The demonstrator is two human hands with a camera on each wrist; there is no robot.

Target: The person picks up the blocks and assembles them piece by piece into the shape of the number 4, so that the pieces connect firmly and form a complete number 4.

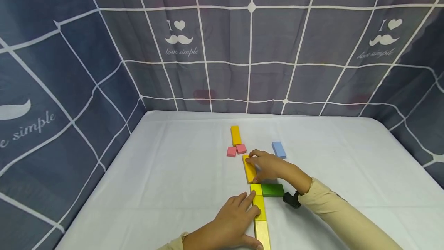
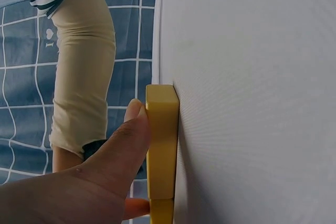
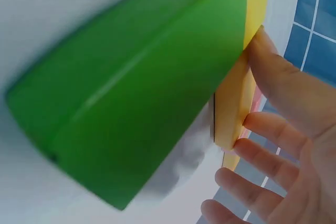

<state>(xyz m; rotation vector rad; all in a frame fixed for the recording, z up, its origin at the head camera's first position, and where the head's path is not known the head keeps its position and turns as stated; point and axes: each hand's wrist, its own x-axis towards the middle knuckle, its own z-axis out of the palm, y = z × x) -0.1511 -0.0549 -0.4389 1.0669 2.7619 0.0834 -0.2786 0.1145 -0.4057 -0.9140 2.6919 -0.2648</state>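
Observation:
My left hand (image 1: pixel 234 221) rests along a line of yellow blocks. Its fingertips touch the small bright yellow block (image 1: pixel 256 189) and the longer yellow block (image 1: pixel 261 207); its thumb lies against the side of the pale yellow block (image 1: pixel 262 232) nearest me. In the left wrist view, the left thumb (image 2: pixel 123 145) presses that block's side (image 2: pixel 164 150). My right hand (image 1: pixel 272 165) grips an orange-yellow block (image 1: pixel 250 171) lengthwise, thumb at its near end and fingertips toward its far end. A green block (image 1: pixel 272 190) juts right from the small yellow one, under the right wrist.
Beyond the right hand lie two small pink blocks (image 1: pixel 231 152), another orange-yellow block (image 1: pixel 236 135) and a blue block (image 1: pixel 279 149). White cloth covers the table (image 1: pixel 173 173); dark checked curtains (image 1: pixel 225 80) stand behind and at the sides.

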